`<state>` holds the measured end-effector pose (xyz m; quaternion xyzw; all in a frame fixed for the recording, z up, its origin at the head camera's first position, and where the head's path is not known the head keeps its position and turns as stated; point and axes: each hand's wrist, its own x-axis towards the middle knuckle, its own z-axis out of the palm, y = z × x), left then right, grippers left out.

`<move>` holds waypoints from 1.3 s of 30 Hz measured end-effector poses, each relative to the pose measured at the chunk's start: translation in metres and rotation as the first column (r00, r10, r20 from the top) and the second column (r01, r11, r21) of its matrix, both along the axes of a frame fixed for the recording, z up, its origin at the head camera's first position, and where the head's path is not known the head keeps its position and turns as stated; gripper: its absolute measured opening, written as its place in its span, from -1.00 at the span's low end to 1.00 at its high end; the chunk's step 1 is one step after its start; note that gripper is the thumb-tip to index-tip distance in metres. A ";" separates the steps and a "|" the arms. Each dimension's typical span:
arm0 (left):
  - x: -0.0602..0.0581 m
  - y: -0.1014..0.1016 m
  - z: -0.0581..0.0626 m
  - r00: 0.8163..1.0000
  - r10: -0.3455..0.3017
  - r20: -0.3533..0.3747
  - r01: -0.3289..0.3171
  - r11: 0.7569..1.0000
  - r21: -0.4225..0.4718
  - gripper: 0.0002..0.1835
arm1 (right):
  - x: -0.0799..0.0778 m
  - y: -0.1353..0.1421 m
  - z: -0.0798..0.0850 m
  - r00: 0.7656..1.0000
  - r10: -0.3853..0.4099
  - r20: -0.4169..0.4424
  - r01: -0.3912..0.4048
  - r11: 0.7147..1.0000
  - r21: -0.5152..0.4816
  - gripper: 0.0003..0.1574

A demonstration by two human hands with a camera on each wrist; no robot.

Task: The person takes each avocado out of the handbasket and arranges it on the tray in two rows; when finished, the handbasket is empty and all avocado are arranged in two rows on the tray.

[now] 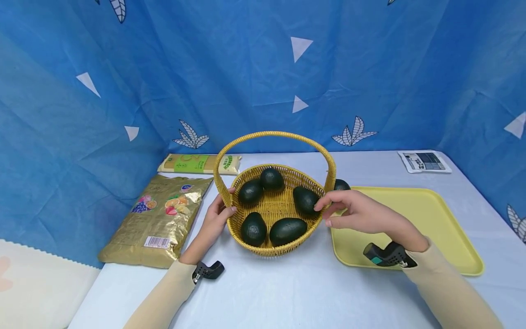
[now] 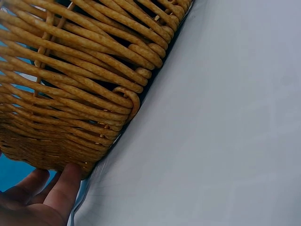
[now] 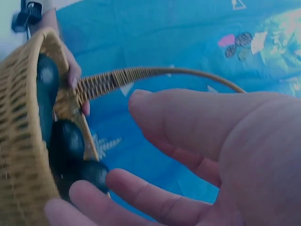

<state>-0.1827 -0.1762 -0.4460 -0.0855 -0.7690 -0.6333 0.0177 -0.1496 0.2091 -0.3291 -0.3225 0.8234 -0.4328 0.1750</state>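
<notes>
A yellow wicker basket [image 1: 271,250] with a tall arched handle [image 1: 274,134] stands in the middle of the table, several dark green avocados [image 1: 288,231] inside. My left hand [image 1: 216,214] holds its left side by the handle's foot, thumb at the rim. In the left wrist view, the fingers [image 2: 64,190] press the woven wall from outside. My right hand [image 1: 349,210] hovers at the right rim, fingers loosely bent and apart from the thumb, with nothing held. Its fingertips overlap the rim near the rightmost avocado [image 1: 305,200] in the basket.
A yellow tray [image 1: 411,219] lies at the right; another avocado [image 1: 341,185], partly hidden, sits by its far left corner. Gold candy bag [image 1: 164,214] and a noodle pack [image 1: 197,163] lie left. A white pouch [image 1: 424,161] is at the back right, before a blue curtain.
</notes>
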 end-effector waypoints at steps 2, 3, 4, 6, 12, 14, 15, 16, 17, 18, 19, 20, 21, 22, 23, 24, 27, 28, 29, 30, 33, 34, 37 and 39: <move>0.000 0.000 -0.001 1.000 0.002 0.002 -0.002 1.000 0.006 -0.40 | -0.002 -0.009 0.000 1.000 0.029 -0.007 -0.029 1.000 -0.003 -0.62; 0.000 0.000 -0.001 1.000 0.002 0.003 -0.002 1.000 0.007 -0.40 | -0.003 -0.014 0.000 0.999 0.043 -0.011 -0.043 0.999 -0.006 -0.62; 0.000 0.000 -0.001 1.000 0.001 0.005 -0.001 1.000 0.005 -0.40 | -0.004 -0.019 0.000 0.998 0.055 -0.010 -0.055 0.998 -0.010 -0.63; 0.000 0.000 -0.002 1.000 0.001 0.007 -0.001 1.000 0.002 -0.40 | -0.007 -0.029 -0.001 0.997 0.076 -0.015 -0.076 0.997 -0.011 -0.63; 0.000 0.001 -0.001 1.000 -0.002 -0.007 0.002 1.000 0.000 -0.41 | -0.017 -0.056 -0.007 0.985 0.147 -0.089 -0.144 0.989 0.039 -0.63; 0.000 0.002 0.000 1.000 -0.003 -0.007 0.003 1.000 -0.002 -0.41 | -0.020 -0.063 -0.009 0.978 0.177 -0.115 -0.168 0.982 0.085 -0.64; 0.000 0.003 0.000 1.000 -0.003 -0.007 0.003 1.000 -0.001 -0.41 | -0.022 -0.066 -0.011 0.973 0.195 -0.122 -0.183 0.978 0.105 -0.65; 0.000 0.003 0.001 1.000 -0.003 -0.006 0.003 1.000 -0.002 -0.41 | -0.024 -0.068 -0.012 0.969 0.213 -0.127 -0.197 0.972 0.125 -0.66; 0.000 0.003 0.002 1.000 -0.003 -0.004 0.003 1.000 -0.001 -0.41 | -0.025 -0.070 -0.013 0.965 0.230 -0.125 -0.211 0.967 0.146 -0.67; 0.000 0.004 0.002 1.000 -0.002 -0.002 0.002 1.000 -0.002 -0.41 | -0.027 -0.072 -0.014 0.961 0.247 -0.122 -0.226 0.961 0.162 -0.68; 0.000 0.004 0.003 1.000 -0.002 0.000 0.002 1.000 -0.003 -0.41 | -0.028 -0.074 -0.015 0.957 0.264 -0.118 -0.241 0.954 0.177 -0.68; 0.000 0.004 0.003 1.000 -0.002 0.003 0.002 1.000 -0.004 -0.41 | -0.029 -0.075 -0.016 0.954 0.279 -0.113 -0.255 0.948 0.188 -0.69; 0.000 0.004 0.003 1.000 -0.001 0.005 0.001 1.000 -0.004 -0.41 | -0.031 -0.076 -0.017 0.950 0.293 -0.109 -0.269 0.943 0.198 -0.70; 0.000 0.003 0.003 1.000 0.000 0.008 0.000 1.000 -0.006 -0.41 | -0.032 -0.077 -0.018 0.946 0.306 -0.103 -0.281 0.937 0.206 -0.70; 0.000 0.003 0.003 1.000 0.001 0.011 -0.001 1.000 -0.007 -0.41 | -0.032 -0.078 -0.019 0.943 0.319 -0.097 -0.294 0.932 0.213 -0.70; 0.000 0.003 0.003 1.000 0.002 0.014 -0.001 1.000 -0.010 -0.41 | -0.033 -0.079 -0.020 0.938 0.333 -0.096 -0.306 0.926 0.220 -0.70; 0.000 0.002 0.003 1.000 0.002 0.017 -0.002 1.000 -0.010 -0.42 | -0.033 -0.081 -0.021 0.928 0.362 -0.088 -0.332 0.911 0.244 -0.70; 0.000 0.002 0.003 1.000 0.002 0.017 -0.002 1.000 -0.010 -0.42 | -0.033 -0.082 -0.022 0.926 0.369 -0.083 -0.339 0.907 0.250 -0.68; 0.000 0.002 0.003 1.000 0.002 0.016 -0.002 1.000 -0.009 -0.42 | -0.033 -0.083 -0.022 0.924 0.374 -0.078 -0.344 0.903 0.257 -0.67; 0.000 0.001 0.002 1.000 0.002 0.015 -0.002 1.000 -0.008 -0.42 | -0.033 -0.083 -0.023 0.924 0.375 -0.073 -0.344 0.900 0.267 -0.65; 0.000 0.001 0.002 1.000 0.001 0.014 -0.001 1.000 -0.003 -0.42 | -0.035 -0.087 -0.026 0.923 0.381 -0.049 -0.352 0.890 0.290 -0.57; 0.000 0.001 0.002 1.000 -0.001 0.012 0.001 1.000 -0.004 -0.41 | -0.035 -0.087 -0.026 0.923 0.382 -0.038 -0.355 0.887 0.297 -0.54; 0.000 0.001 0.002 1.000 -0.005 0.007 0.005 1.000 0.001 -0.41 | -0.036 -0.090 -0.027 0.921 0.390 -0.016 -0.366 0.876 0.316 -0.50; 0.000 0.001 0.002 1.000 -0.006 0.003 0.006 1.000 0.007 -0.41 | -0.036 -0.092 -0.028 0.917 0.399 -0.013 -0.374 0.871 0.319 -0.50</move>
